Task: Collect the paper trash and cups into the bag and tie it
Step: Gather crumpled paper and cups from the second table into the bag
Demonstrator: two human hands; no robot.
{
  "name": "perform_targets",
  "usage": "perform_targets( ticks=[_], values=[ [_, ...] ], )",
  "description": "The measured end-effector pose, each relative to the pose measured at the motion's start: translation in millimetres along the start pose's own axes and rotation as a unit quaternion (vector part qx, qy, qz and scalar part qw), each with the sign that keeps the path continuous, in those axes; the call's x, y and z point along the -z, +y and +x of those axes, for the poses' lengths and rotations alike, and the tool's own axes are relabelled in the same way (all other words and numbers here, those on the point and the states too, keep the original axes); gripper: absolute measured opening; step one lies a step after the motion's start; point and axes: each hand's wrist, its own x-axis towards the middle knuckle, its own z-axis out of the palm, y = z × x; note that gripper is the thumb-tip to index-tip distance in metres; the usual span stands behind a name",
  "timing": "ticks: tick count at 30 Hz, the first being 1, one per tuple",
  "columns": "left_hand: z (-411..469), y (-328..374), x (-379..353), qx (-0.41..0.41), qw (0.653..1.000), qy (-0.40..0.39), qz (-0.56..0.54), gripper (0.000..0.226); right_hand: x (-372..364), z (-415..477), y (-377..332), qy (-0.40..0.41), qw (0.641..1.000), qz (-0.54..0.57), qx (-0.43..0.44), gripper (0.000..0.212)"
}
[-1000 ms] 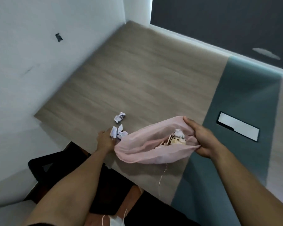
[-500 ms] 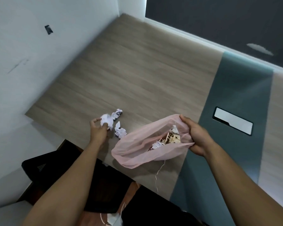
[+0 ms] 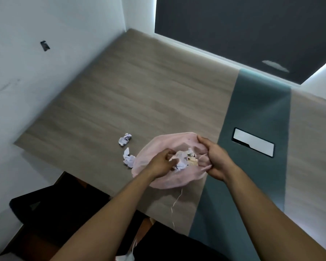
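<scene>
The right hand [image 3: 214, 161] grips the bag [image 3: 158, 179] rim, holding it open. The left hand [image 3: 161, 164] pinches a paper wad [image 3: 181, 159] over the mouth. Two wads [image 3: 125, 139] lie on the bench [image 3: 139, 91] left of it

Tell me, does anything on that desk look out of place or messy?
Yes. Two crumpled paper balls lie loose on the wooden table, left of the pink bag: one farther back, one right beside the bag. The left hand is putting another wad in while the right hand holds the rim.
</scene>
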Motion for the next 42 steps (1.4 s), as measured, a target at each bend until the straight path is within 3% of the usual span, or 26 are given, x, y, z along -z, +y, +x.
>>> perform_targets(
  ticks=[2,4,7,10,12,15,17,18,20,23,25,28,31,34,36,38,40,42],
  values=[
    [6.6,1.2,-11.8,-0.008,0.993,0.076,0.085,0.04,0.0,-3.2,1.9,0.004,1.0,0.007,-0.005,0.033],
    [2.7,12.4,-12.0,0.001,0.985,0.081,0.155,0.055,2.2,-2.6,5.8,0.0,1.0,0.009,-0.006,0.038],
    [-9.3,31.4,9.6,0.033,0.977,-0.042,0.208,0.056,10.4,0.0,7.5,-0.004,1.0,0.001,-0.008,0.029],
    [-23.3,45.1,50.5,0.058,0.986,-0.143,0.063,0.043,13.5,0.3,8.7,-0.005,1.0,0.01,-0.004,0.031],
    [-22.8,42.9,76.1,0.04,0.996,-0.083,-0.007,0.037,15.2,-0.5,7.8,0.005,1.0,0.016,-0.002,0.032],
    [7.5,4.1,103.1,0.02,0.989,0.144,-0.033,0.032,15.0,0.0,8.4,0.005,1.0,0.027,0.002,0.051],
    [31.1,-37.2,113.6,0.03,0.974,0.226,-0.013,0.022,12.6,0.2,9.4,0.011,0.999,0.029,0.008,0.041],
    [40.3,-59.2,116.0,0.034,0.971,0.233,0.026,0.018,11.1,-0.4,9.8,0.011,1.0,0.02,0.004,0.036],
    [50.9,-98.8,116.5,0.041,0.967,0.214,0.128,0.035,9.8,0.0,10.9,0.009,1.0,0.025,0.004,0.03],
    [53.5,-149.4,110.3,0.079,0.956,0.165,0.232,0.056,4.2,-4.3,8.8,0.013,1.0,0.025,0.007,0.037],
    [45.9,-173.4,101.2,0.097,0.947,0.143,0.269,0.057,1.6,-4.9,8.0,0.012,1.0,0.023,0.011,0.044],
    [30.0,-180.5,87.6,0.072,0.952,0.186,0.232,0.039,-1.3,-6.7,6.5,0.013,1.0,0.017,0.006,0.048],
    [20.0,-150.2,82.2,0.034,0.974,0.215,0.059,0.03,-1.0,-2.6,6.8,0.022,1.0,0.016,0.004,0.044],
    [11.9,-88.0,86.4,0.025,0.969,0.178,-0.168,0.031,-3.6,-2.3,5.6,0.046,0.999,-0.002,0.01,0.036],
    [6.7,-44.7,94.8,-0.022,0.931,0.11,-0.346,0.028,-4.3,-0.5,3.6,0.06,0.998,0.003,0.021,0.034],
    [-4.2,-8.1,107.1,-0.06,0.886,0.009,-0.46,0.04,-9.0,-4.2,0.9,0.065,0.998,-0.003,0.027,0.035],
    [-14.1,12.9,112.8,-0.043,0.881,-0.119,-0.456,0.053,-13.6,-5.5,-3.0,0.06,0.998,0.001,0.026,0.043],
    [-18.0,25.0,104.2,0.016,0.906,-0.236,-0.351,0.038,-19.6,-10.2,-5.9,0.05,0.999,-0.006,0.021,0.051]
  ],
)
